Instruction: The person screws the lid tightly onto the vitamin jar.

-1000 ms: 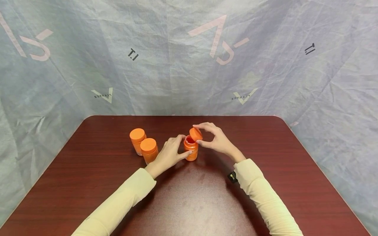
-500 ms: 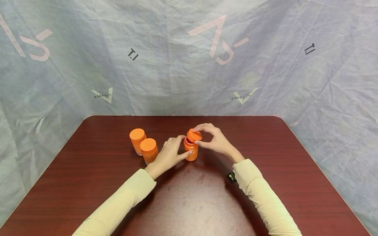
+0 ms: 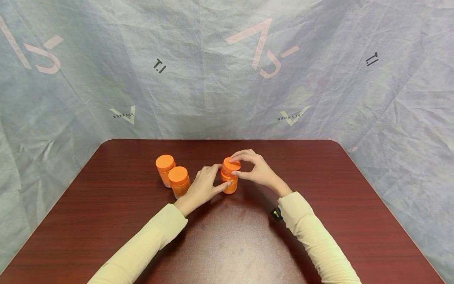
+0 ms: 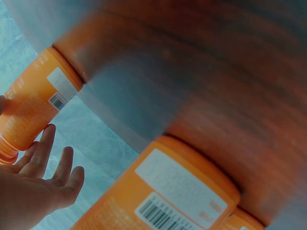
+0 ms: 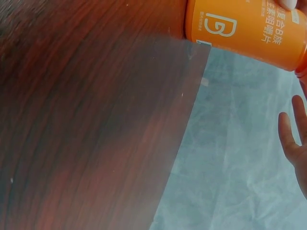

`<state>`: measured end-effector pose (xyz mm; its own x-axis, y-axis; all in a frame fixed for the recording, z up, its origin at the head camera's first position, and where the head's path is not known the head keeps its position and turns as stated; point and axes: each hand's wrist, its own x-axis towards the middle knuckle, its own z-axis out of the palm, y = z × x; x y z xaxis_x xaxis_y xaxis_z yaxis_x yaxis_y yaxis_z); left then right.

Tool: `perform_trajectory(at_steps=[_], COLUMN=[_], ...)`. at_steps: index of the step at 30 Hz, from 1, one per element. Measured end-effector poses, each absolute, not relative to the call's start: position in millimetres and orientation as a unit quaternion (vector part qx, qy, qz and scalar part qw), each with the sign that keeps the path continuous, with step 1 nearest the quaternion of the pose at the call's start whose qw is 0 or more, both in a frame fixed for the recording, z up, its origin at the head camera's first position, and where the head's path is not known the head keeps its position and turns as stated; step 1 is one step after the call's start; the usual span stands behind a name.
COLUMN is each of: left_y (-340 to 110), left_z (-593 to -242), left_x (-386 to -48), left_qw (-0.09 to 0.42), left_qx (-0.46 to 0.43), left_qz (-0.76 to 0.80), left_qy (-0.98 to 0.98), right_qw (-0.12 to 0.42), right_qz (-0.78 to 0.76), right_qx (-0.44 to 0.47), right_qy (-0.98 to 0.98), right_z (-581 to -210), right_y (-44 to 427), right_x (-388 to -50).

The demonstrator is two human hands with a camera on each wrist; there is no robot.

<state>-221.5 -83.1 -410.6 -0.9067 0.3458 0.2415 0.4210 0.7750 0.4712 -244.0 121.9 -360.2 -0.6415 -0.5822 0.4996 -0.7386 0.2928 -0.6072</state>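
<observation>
An orange pill bottle [image 3: 230,187] stands upright on the table, slightly right of centre in the head view. My left hand [image 3: 203,184] grips its body from the left, thumb in front and index finger behind. The orange lid [image 3: 229,165] sits over the bottle's mouth, a little tilted. My right hand [image 3: 258,170] pinches that lid between thumb and fingers. In the left wrist view the bottle [image 4: 38,100] shows a white label, with loosely spread left fingers [image 4: 61,170] below it. Printed lettering faces the right wrist camera on the bottle [image 5: 244,31].
Two more lidded orange bottles, one farther [image 3: 164,163] and one nearer [image 3: 179,180], stand close together beside my left wrist. The nearer bottle [image 4: 168,191] looms large in the left wrist view. A grey cloth [image 3: 205,79] hangs behind the dark red table [image 3: 319,177].
My right hand has moved the lid left and down, from tipped beside the open mouth to lying over it. The left hand and the bottle have stayed in place.
</observation>
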Motion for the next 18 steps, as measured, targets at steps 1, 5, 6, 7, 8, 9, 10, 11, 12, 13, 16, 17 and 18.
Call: perform_trajectory(at_steps=[1, 5, 6, 7, 8, 9, 10, 11, 12, 13, 16, 17, 18], left_y=[-83.2, -83.4, -83.4, -83.4, -83.5, -83.5, -83.5, -83.5, -83.4, -83.4, -83.3, -83.3, -83.4], left_z=[-410.4, -410.1, -410.0, -410.0, -410.0, -410.0, -410.0, -410.0, -410.0, -410.1, -410.3, -410.5, -410.6], left_x=[-221.4, -221.2, -221.2, -221.2, -221.2, -221.3, -221.3, -221.3, -221.4, -221.5, -221.6, -221.7, -221.7], left_qw=[0.070, 0.069, 0.068, 0.068, 0.068, 0.067, 0.067, 0.067, 0.068, 0.069, 0.071, 0.072, 0.072], left_qx=[-0.204, -0.202, -0.202, -0.202, -0.202, -0.202, -0.202, -0.202, -0.202, -0.203, -0.204, -0.205, -0.205], left_qz=[-0.267, -0.268, -0.267, -0.267, -0.267, -0.267, -0.267, -0.267, -0.267, -0.267, -0.268, -0.268, -0.268], left_qy=[-0.939, -0.939, -0.940, -0.940, -0.940, -0.940, -0.940, -0.940, -0.940, -0.940, -0.939, -0.939, -0.939], right_qw=[0.091, 0.091, 0.091, 0.091, 0.091, 0.090, 0.090, 0.089, 0.088, 0.087, 0.085, 0.084, 0.083], right_qz=[0.428, 0.430, 0.430, 0.429, 0.429, 0.428, 0.428, 0.427, 0.427, 0.428, 0.428, 0.429, 0.430], right_qx=[0.413, 0.414, 0.415, 0.415, 0.416, 0.417, 0.417, 0.416, 0.417, 0.417, 0.419, 0.420, 0.422], right_qy=[-0.799, -0.797, -0.797, -0.797, -0.797, -0.797, -0.797, -0.798, -0.798, -0.797, -0.796, -0.795, -0.794], right_z=[-359.9, -359.2, -359.1, -359.0, -359.0, -359.0, -359.0, -359.0, -358.8, -358.7, -358.0, -357.8, -357.5], right_y=[121.7, 121.5, 121.6, 121.6, 121.5, 121.5, 121.5, 121.6, 121.7, 121.7, 122.1, 122.2, 122.3], right_x=[-243.8, -243.4, -243.3, -243.2, -243.2, -243.2, -243.1, -243.1, -242.9, -242.8, -242.5, -242.3, -242.1])
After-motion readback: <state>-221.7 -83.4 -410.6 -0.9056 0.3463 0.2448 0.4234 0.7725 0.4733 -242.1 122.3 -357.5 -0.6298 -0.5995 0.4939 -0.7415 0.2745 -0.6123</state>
